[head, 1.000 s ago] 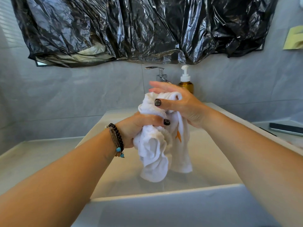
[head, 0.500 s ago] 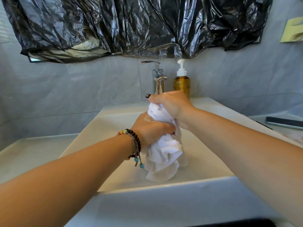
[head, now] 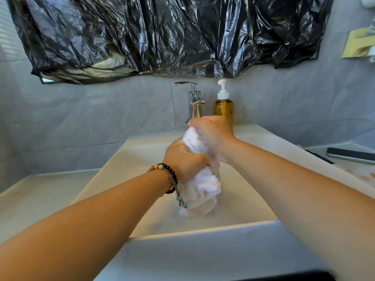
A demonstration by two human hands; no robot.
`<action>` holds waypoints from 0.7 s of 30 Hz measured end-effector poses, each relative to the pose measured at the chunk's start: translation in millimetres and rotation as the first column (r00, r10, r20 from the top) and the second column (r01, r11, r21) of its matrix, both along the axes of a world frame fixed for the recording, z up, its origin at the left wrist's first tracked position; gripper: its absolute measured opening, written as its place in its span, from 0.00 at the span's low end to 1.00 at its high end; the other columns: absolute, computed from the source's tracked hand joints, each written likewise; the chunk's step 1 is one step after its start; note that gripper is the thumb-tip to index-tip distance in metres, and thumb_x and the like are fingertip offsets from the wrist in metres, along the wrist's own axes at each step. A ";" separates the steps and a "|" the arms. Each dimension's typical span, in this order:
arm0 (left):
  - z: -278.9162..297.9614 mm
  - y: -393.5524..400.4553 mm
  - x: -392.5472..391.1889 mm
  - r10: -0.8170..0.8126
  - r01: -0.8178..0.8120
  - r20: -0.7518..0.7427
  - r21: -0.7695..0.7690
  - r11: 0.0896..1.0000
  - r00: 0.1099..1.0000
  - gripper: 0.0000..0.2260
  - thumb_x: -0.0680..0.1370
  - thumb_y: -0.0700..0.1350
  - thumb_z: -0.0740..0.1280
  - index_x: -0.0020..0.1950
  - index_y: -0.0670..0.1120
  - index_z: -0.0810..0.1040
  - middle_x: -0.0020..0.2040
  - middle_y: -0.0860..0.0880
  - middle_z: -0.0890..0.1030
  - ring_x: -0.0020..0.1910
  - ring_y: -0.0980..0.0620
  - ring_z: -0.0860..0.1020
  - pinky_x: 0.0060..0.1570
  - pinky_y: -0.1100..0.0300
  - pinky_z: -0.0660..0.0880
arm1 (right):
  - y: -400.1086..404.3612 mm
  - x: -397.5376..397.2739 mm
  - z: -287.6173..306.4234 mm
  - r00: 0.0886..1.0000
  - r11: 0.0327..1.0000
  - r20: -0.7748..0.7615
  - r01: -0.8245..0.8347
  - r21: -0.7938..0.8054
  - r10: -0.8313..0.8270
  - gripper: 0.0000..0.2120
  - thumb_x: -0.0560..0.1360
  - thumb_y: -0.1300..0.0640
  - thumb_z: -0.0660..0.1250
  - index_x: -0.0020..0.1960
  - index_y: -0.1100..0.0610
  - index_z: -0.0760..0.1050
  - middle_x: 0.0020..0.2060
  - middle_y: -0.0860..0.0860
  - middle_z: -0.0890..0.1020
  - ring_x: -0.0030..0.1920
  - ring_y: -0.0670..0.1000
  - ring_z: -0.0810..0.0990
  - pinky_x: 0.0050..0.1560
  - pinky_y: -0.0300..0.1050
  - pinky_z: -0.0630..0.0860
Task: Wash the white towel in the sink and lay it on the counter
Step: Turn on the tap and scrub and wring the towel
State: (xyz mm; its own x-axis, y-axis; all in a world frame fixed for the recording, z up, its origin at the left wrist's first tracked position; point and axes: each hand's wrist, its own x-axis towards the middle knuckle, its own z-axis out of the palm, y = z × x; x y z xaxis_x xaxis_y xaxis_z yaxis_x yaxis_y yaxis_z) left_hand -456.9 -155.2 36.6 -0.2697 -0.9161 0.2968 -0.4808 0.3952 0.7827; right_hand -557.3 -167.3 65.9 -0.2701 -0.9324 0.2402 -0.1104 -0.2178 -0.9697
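Pale, smooth tabletop [head: 40,191] at left. Left hand [head: 183,159], beaded bracelet [head: 170,175] at the wrist, has its grip closed round the middle of the towel [head: 205,185]. Towel: white terry, bunched, twisted upright over the glossy white sink [head: 113,179]. Right hand [head: 213,132] grips its top. Chrome tap [head: 194,102] and amber pump bottle [head: 223,108] stand behind.

Soft, even daylight fills the scene, brightest on the near rim of the sink [head: 203,230]. Glare streaks the crinkled black plastic sheet [head: 172,33] and glints on the tap [head: 194,102]. Shadows are faint. Wide-angle distortion bows the wall tiles and stretches both forearms toward the lower corners. The hands [head: 211,134] show slight motion blur; the edges are softer than the centre.
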 end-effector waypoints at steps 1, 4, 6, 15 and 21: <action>3.3 -2.9 3.1 0.016 -0.015 -0.065 0.022 1.000 0.998 0.10 0.57 0.50 0.69 0.36 0.50 0.80 0.38 0.49 0.83 0.41 0.49 0.81 0.42 0.53 0.80 | -2.1 -0.4 2.0 0.995 0.996 0.068 -0.076 -0.040 0.078 0.14 0.67 0.48 0.72 0.37 0.61 0.79 0.35 0.56 0.82 0.40 0.53 0.77 0.45 0.47 0.72; 10.6 -13.4 15.0 0.107 -0.071 -0.285 0.135 0.988 0.952 0.13 0.56 0.47 0.73 0.39 0.49 0.83 0.40 0.49 0.86 0.43 0.48 0.84 0.46 0.48 0.82 | -3.9 -4.9 6.9 0.907 0.945 0.266 -0.314 -0.095 0.328 0.20 0.72 0.44 0.67 0.49 0.62 0.77 0.46 0.59 0.80 0.48 0.53 0.80 0.52 0.46 0.75; 14.2 -19.8 25.7 0.177 -0.102 -0.420 0.193 0.976 0.890 0.12 0.61 0.45 0.76 0.43 0.48 0.83 0.42 0.48 0.86 0.43 0.49 0.84 0.43 0.53 0.82 | -4.0 -7.5 6.8 0.936 0.950 0.170 -0.290 -0.119 0.307 0.12 0.76 0.50 0.62 0.47 0.60 0.73 0.46 0.60 0.76 0.44 0.50 0.79 0.43 0.41 0.73; 23.1 -28.0 43.9 0.239 -0.089 -0.714 0.242 0.966 0.658 0.12 0.68 0.37 0.74 0.51 0.43 0.80 0.42 0.42 0.86 0.42 0.43 0.85 0.42 0.46 0.82 | 4.0 14.4 -22.1 0.753 0.815 -0.317 -0.561 0.148 0.576 0.48 0.66 0.63 0.77 0.75 0.43 0.52 0.63 0.44 0.74 0.62 0.47 0.76 0.63 0.46 0.75; 22.6 -20.8 37.2 0.089 0.025 -0.725 0.145 0.989 0.683 0.20 0.61 0.39 0.71 0.53 0.42 0.80 0.43 0.44 0.85 0.44 0.45 0.85 0.40 0.52 0.81 | 2.5 21.4 -34.6 0.775 0.965 -0.602 -0.260 -0.027 0.192 0.36 0.65 0.57 0.80 0.66 0.56 0.65 0.52 0.47 0.75 0.52 0.47 0.76 0.50 0.37 0.71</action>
State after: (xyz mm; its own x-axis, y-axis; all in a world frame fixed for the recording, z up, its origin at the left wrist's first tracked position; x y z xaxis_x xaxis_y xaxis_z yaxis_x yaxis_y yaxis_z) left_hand -419.7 -176.1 59.2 0.0093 -0.9650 0.2622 0.2523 0.2560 0.9332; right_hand -535.8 -164.8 31.4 0.1711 -0.9093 0.3794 -0.5872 -0.4033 -0.7018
